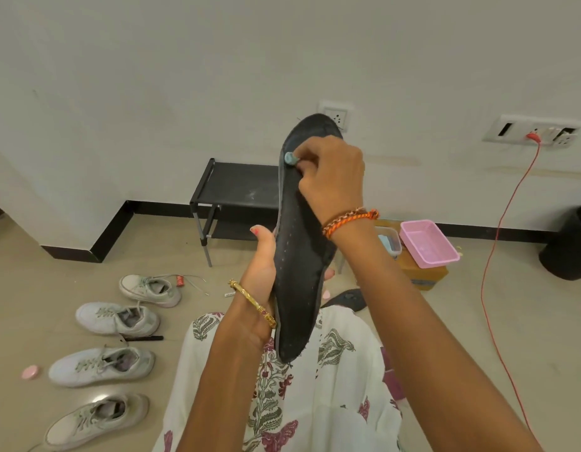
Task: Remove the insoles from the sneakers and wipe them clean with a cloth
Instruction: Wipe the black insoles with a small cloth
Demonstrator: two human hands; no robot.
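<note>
Dark perforated insole [298,256] held upright, small blue cloth [290,158] pressed near its top, four white sneakers [101,367] on floor

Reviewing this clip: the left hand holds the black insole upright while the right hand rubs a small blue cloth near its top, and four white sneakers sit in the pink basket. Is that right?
Not quite. The head view shows the four white sneakers lying in a row on the floor, not in the pink basket. The rest holds: the left hand holds the black insole upright while the right hand rubs a small blue cloth near its top.
</note>
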